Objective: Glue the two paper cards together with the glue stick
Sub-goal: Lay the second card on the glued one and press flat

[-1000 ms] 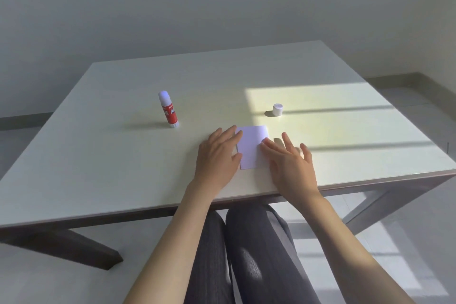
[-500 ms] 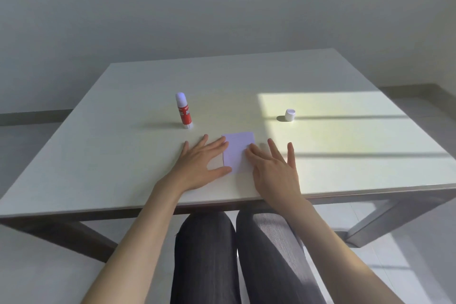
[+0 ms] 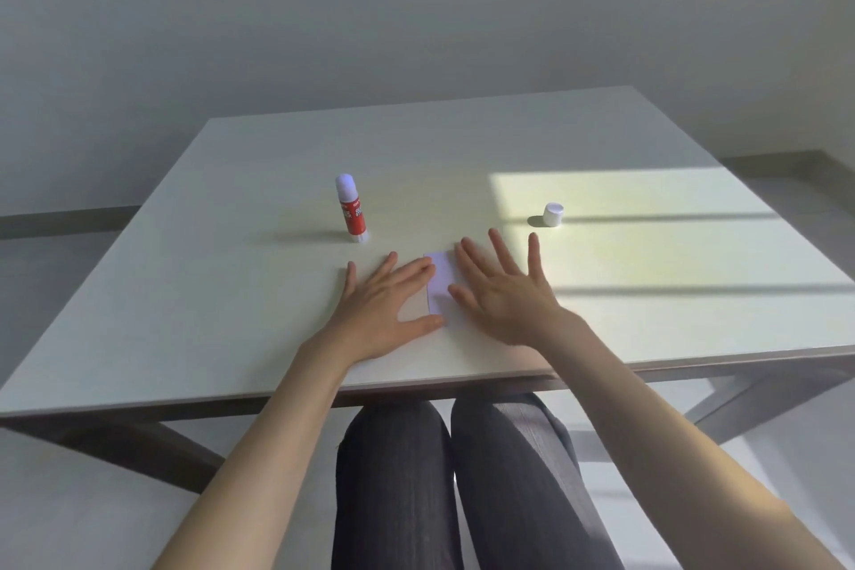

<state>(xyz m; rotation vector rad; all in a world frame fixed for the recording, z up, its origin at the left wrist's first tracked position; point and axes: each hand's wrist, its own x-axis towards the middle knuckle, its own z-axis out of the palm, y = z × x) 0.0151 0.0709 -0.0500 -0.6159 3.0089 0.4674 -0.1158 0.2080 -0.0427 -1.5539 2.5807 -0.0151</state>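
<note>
A pale lilac paper card (image 3: 440, 280) lies flat on the white table (image 3: 231, 292) near the front edge; only one card outline shows. My left hand (image 3: 384, 312) lies flat with spread fingers, its fingertips touching the card's left edge. My right hand (image 3: 504, 292) is spread over the card's right side and covers part of it. Neither hand holds anything. A red glue stick (image 3: 352, 209) stands upright and uncapped to the left behind the card. Its white cap (image 3: 553, 215) sits apart at the right, in a sunlit patch.
The table's front edge runs just below my wrists, with my legs in dark trousers (image 3: 453, 477) under it. A grey wall stands behind the table. Dark table legs (image 3: 139, 444) angle down at left and right.
My right hand has moved up and spread wider across the card's right side. The left hand stays flat at the card's left edge. The camera has tilted and shifted a little.
</note>
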